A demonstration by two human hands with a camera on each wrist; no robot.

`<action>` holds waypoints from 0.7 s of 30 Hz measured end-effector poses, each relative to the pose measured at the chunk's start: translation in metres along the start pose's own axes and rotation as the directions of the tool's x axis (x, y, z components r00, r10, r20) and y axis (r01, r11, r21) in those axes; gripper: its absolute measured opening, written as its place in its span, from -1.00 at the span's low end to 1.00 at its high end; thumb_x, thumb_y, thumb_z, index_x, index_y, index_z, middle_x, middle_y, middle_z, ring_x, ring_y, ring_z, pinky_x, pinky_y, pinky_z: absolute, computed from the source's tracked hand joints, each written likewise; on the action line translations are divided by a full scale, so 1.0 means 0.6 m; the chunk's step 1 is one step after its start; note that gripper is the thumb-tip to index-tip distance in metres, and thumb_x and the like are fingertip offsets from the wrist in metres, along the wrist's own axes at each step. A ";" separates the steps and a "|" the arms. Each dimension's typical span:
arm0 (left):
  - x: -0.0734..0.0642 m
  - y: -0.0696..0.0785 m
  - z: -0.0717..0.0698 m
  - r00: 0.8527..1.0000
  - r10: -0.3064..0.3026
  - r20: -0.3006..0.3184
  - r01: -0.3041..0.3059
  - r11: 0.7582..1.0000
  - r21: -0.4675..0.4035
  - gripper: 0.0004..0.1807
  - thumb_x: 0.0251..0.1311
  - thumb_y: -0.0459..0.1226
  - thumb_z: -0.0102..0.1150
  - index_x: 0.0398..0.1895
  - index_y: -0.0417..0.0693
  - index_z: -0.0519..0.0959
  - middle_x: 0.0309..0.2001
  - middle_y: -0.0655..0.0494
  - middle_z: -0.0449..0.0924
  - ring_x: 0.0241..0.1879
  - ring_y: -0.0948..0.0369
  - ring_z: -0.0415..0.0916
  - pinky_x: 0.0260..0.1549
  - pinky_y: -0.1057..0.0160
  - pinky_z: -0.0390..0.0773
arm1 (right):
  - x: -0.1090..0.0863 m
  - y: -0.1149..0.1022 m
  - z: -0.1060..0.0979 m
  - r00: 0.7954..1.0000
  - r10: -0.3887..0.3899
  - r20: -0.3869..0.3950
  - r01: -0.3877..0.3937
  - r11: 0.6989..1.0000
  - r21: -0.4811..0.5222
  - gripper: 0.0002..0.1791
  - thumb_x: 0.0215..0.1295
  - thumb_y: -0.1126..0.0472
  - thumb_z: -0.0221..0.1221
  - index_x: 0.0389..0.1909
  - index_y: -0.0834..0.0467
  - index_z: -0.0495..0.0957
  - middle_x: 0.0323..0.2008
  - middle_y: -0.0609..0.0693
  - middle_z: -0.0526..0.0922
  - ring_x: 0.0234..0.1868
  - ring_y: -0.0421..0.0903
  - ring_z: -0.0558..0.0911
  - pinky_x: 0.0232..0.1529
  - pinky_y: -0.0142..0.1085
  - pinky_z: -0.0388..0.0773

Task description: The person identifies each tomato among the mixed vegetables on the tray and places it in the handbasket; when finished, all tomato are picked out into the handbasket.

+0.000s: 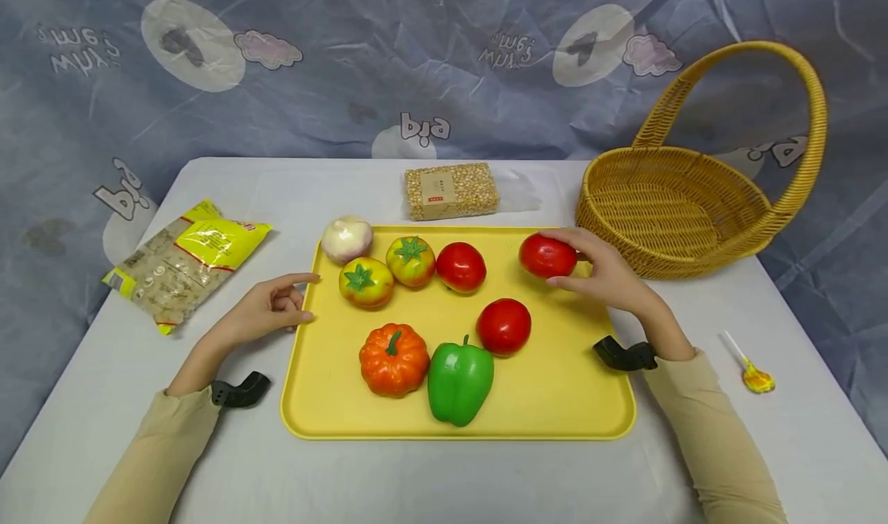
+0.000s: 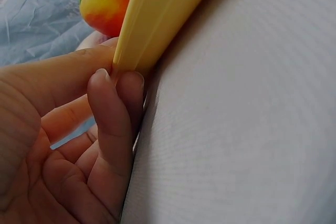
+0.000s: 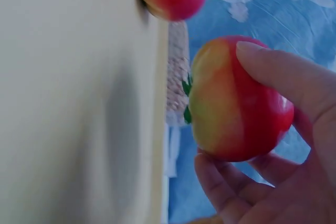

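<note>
Holding a red tomato (image 1: 546, 256), the right hand (image 1: 602, 270) has its thumb on 1 side and its fingers bent around the other. The tomato is lifted a little over the far right corner of the yellow tray (image 1: 562, 401), near the basket (image 1: 613, 250). The left hand (image 1: 270, 310) is about half open at the tray's left edge. Its thumb and pointer are spread, the rest of its fingers bend in, and fingertips touch the rim.

On the tray sit 2 more red tomatoes (image 1: 461, 267), 2 yellow-and-red fruits (image 1: 366, 283) with green leafy tops, a whitish onion (image 1: 347, 239), an orange pumpkin (image 1: 394, 362) and a green pepper (image 1: 461, 385). The pepper is just beside the pumpkin. Behind the tray lies a pack of corn (image 1: 475, 189). A lollipop (image 1: 758, 378) lies to the right.
</note>
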State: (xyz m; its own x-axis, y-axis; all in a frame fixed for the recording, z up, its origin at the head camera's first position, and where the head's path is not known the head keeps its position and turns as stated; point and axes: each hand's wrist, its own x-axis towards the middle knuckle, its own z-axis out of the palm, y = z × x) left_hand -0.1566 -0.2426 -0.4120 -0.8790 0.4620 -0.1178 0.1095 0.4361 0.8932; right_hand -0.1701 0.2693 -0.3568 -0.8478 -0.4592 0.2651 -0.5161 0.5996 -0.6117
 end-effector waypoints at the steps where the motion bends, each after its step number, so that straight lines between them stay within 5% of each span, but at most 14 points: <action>1: 0.000 0.000 0.000 1.000 -0.005 -0.001 0.005 1.000 0.002 -0.34 0.09 -0.36 0.27 0.27 -0.29 0.27 -0.45 0.14 0.45 -0.62 0.37 0.36 -0.59 0.36 0.47 | 0.000 0.000 -0.005 1.000 0.006 -0.021 -0.006 1.000 0.002 -0.26 -0.06 0.38 0.39 0.23 0.12 0.40 0.08 0.10 0.48 -0.01 -0.49 0.38 -0.03 -0.70 0.35; 8: -0.002 -0.001 0.001 1.000 -0.012 -0.005 0.012 1.000 0.010 -0.34 0.10 -0.35 0.27 0.28 -0.27 0.27 -0.44 0.14 0.45 -0.62 0.37 0.36 -0.58 0.37 0.46 | 0.003 -0.002 -0.042 0.982 0.084 -0.169 -0.087 0.996 -0.014 -0.26 -0.02 0.38 0.36 0.26 0.04 0.38 0.12 0.13 0.45 0.01 -0.51 0.34 -0.06 -0.72 0.31; 12: -0.002 -0.004 0.001 1.000 -0.012 -0.001 0.012 1.000 0.010 -0.34 0.10 -0.35 0.27 0.28 -0.26 0.27 -0.44 0.13 0.45 -0.62 0.37 0.36 -0.58 0.37 0.46 | 0.010 0.003 -0.060 0.961 0.113 -0.251 -0.117 0.993 -0.002 -0.26 -0.02 0.40 0.36 0.26 0.03 0.39 0.07 -0.07 0.46 -0.02 -0.49 0.38 -0.10 -0.75 0.35; 16: -0.001 -0.005 0.001 1.000 -0.010 -0.003 0.010 1.000 0.010 -0.35 0.09 -0.35 0.27 0.27 -0.25 0.28 -0.45 0.12 0.45 -0.63 0.36 0.35 -0.58 0.37 0.45 | 0.019 0.010 -0.076 0.927 0.176 -0.330 -0.176 0.984 0.031 -0.26 0.00 0.35 0.35 0.27 0.00 0.38 0.04 -0.18 0.43 -0.03 -0.45 0.38 -0.12 -0.75 0.35; 21: -0.001 -0.003 0.000 1.000 -0.008 -0.005 0.008 1.000 0.012 -0.35 0.09 -0.35 0.28 0.27 -0.25 0.28 -0.45 0.13 0.45 -0.63 0.36 0.35 -0.58 0.37 0.45 | 0.031 0.026 -0.093 0.871 0.292 -0.396 -0.299 0.953 0.047 -0.28 0.08 0.22 0.32 0.31 -0.09 0.32 0.20 0.09 0.39 -0.06 -0.40 0.36 -0.12 -0.67 0.33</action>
State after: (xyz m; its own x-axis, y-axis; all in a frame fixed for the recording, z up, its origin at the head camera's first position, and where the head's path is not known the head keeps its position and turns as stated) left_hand -0.1563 -0.2435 -0.4134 -0.8823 0.4545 -0.1225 0.1080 0.4487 0.8871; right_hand -0.2006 0.3068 -0.3202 -0.9372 0.0350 0.3470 -0.2327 0.6782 -0.6970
